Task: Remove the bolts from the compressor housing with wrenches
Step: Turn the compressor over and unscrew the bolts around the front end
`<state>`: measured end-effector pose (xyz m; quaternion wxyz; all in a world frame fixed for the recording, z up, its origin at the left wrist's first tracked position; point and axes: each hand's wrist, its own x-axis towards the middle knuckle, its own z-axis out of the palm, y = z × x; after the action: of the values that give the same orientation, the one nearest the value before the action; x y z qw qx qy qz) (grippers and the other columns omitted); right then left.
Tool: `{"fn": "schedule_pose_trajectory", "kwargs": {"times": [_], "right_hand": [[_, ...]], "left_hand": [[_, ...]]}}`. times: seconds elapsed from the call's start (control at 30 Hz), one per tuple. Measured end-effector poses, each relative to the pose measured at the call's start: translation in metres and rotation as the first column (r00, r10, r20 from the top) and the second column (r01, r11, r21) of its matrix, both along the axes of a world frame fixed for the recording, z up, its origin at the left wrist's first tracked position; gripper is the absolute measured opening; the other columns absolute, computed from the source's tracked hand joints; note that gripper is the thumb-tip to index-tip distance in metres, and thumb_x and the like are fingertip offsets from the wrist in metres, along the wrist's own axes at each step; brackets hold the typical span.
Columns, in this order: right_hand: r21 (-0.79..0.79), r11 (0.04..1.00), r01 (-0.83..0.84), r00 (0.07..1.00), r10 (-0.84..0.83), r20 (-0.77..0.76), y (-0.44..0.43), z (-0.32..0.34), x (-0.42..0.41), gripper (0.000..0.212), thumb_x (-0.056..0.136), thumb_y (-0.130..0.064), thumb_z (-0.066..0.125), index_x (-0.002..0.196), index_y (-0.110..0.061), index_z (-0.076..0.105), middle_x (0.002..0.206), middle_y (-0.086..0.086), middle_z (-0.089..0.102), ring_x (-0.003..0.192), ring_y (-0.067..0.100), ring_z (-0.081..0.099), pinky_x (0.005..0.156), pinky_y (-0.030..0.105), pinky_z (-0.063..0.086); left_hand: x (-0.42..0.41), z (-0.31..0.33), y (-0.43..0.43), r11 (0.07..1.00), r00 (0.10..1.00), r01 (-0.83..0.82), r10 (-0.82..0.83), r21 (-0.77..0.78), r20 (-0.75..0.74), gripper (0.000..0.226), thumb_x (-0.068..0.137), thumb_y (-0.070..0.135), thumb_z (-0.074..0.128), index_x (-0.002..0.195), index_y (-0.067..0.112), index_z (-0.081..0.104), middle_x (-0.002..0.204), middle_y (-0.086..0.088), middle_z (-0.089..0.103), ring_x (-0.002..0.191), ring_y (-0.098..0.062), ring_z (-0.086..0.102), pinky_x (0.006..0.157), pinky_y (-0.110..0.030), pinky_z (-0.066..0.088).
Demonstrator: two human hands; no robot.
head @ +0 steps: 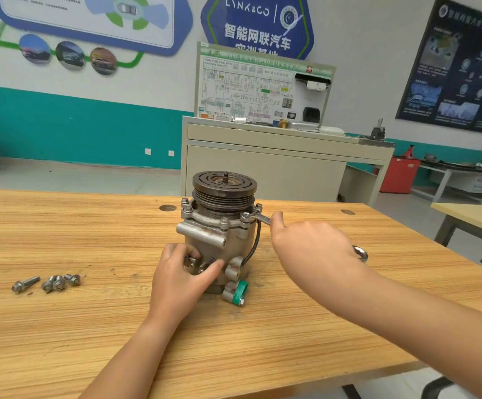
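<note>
A grey metal compressor housing stands upright on the wooden table, with a dark ribbed pulley on top. My left hand grips the lower front of the housing, thumb and fingers curled round its fittings. My right hand grips a silver wrench; its ring end sits on a bolt at the right of the top flange, and its other end sticks out behind my hand. More bolts stand around the flange. Several removed bolts lie on the table to the left.
A green-capped lug juts from the housing base toward me. A black cable runs down the housing's right side. Behind the table stand a beige training cabinet and a red bin. Another table is at the right.
</note>
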<state>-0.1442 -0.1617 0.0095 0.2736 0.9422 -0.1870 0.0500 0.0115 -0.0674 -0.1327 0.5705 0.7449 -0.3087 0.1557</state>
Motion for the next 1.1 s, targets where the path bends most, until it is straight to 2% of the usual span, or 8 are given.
{"fn": "schedule_pose_trajectory", "kwargs": {"times": [0.13, 0.3, 0.43, 0.6, 0.7, 0.83, 0.97, 1.1], "right_hand": [[0.035, 0.998, 0.044, 0.998, -0.043, -0.043, 0.012, 0.000, 0.005, 0.064, 0.087, 0.007, 0.039, 0.142, 0.009, 0.006, 0.116, 0.019, 0.056, 0.098, 0.031, 0.059, 0.054, 0.030, 0.034], [0.070, 0.995, 0.077, 0.996, -0.074, -0.045, 0.023, 0.000, 0.012, 0.060, 0.090, 0.005, 0.035, 0.140, 0.012, 0.004, 0.124, 0.025, 0.047, 0.107, 0.035, 0.052, 0.062, 0.035, 0.035], [0.025, 1.000, -0.002, 1.000, 0.003, -0.017, 0.005, -0.002, 0.002, 0.066, 0.086, 0.009, 0.038, 0.143, 0.007, 0.004, 0.104, 0.016, 0.059, 0.086, 0.031, 0.060, 0.044, 0.027, 0.027], [-0.074, 0.997, -0.011, 1.000, 0.010, -0.005, -0.006, 0.007, -0.001, 0.066, 0.086, 0.007, 0.040, 0.144, 0.000, 0.009, 0.063, 0.005, 0.042, 0.048, 0.020, 0.030, 0.037, 0.029, 0.020], [-0.101, 0.994, -0.042, 0.999, 0.040, -0.026, -0.004, 0.007, -0.001, 0.067, 0.086, 0.007, 0.041, 0.144, 0.002, 0.008, 0.064, 0.005, 0.042, 0.051, 0.022, 0.034, 0.037, 0.028, 0.019], [-0.097, 0.993, -0.074, 0.997, 0.072, -0.028, -0.002, 0.002, 0.001, 0.061, 0.086, 0.008, 0.040, 0.141, 0.008, 0.013, 0.095, 0.014, 0.060, 0.068, 0.027, 0.054, 0.036, 0.029, 0.020], [-0.172, 0.980, -0.097, 0.995, 0.099, 0.001, -0.019, 0.010, 0.001, 0.038, 0.093, -0.012, 0.038, 0.129, -0.004, 0.034, 0.057, 0.002, 0.038, 0.044, 0.016, 0.030, 0.035, 0.024, 0.020], [-0.120, 0.968, -0.221, 0.975, 0.219, -0.022, -0.051, 0.021, 0.005, 0.036, 0.095, -0.023, 0.030, 0.130, -0.019, 0.039, 0.055, -0.004, 0.030, 0.046, 0.013, 0.027, 0.041, 0.022, 0.024]], "left_hand": [[0.000, 0.000, 0.000, 1.000, 1.000, 0.003, -0.003, -0.008, 0.003, 0.032, 0.062, 0.038, 0.078, 0.069, 0.029, 0.047, 0.082, 0.008, 0.050, 0.079, 0.004, 0.049, 0.064, -0.002, 0.032], [0.000, -0.001, 0.000, 1.000, 1.000, 0.006, -0.006, 0.004, 0.005, 0.033, 0.064, 0.037, 0.078, 0.070, 0.029, 0.047, 0.083, 0.008, 0.049, 0.078, 0.002, 0.049, 0.065, -0.003, 0.033], [-0.001, -0.002, 0.000, 1.000, 1.000, 0.012, -0.012, 0.006, 0.001, 0.033, 0.066, 0.034, 0.080, 0.071, 0.027, 0.048, 0.085, 0.007, 0.049, 0.083, 0.006, 0.048, 0.065, -0.002, 0.033], [0.000, 0.000, 0.001, 1.000, 1.000, 0.018, -0.018, 0.004, -0.016, 0.033, 0.065, 0.037, 0.079, 0.070, 0.028, 0.048, 0.085, 0.007, 0.050, 0.082, 0.006, 0.048, 0.064, -0.003, 0.033], [0.000, 0.000, 0.001, 1.000, 1.000, 0.016, -0.016, 0.005, -0.016, 0.033, 0.065, 0.037, 0.079, 0.070, 0.027, 0.048, 0.084, 0.007, 0.050, 0.081, 0.005, 0.048, 0.063, -0.002, 0.032], [-0.001, 0.000, 0.001, 1.000, 1.000, 0.017, -0.017, 0.003, -0.015, 0.033, 0.065, 0.035, 0.080, 0.070, 0.027, 0.048, 0.084, 0.007, 0.050, 0.081, 0.005, 0.048, 0.064, -0.003, 0.033], [-0.001, 0.002, 0.002, 1.000, 1.000, 0.012, -0.012, 0.009, -0.023, 0.034, 0.065, 0.035, 0.080, 0.070, 0.027, 0.048, 0.085, 0.007, 0.050, 0.079, 0.002, 0.049, 0.065, -0.004, 0.034], [-0.002, 0.003, 0.001, 1.000, 1.000, 0.010, -0.010, 0.012, -0.026, 0.033, 0.066, 0.035, 0.080, 0.071, 0.026, 0.049, 0.085, 0.006, 0.051, 0.080, 0.000, 0.048, 0.065, -0.004, 0.033]]}}
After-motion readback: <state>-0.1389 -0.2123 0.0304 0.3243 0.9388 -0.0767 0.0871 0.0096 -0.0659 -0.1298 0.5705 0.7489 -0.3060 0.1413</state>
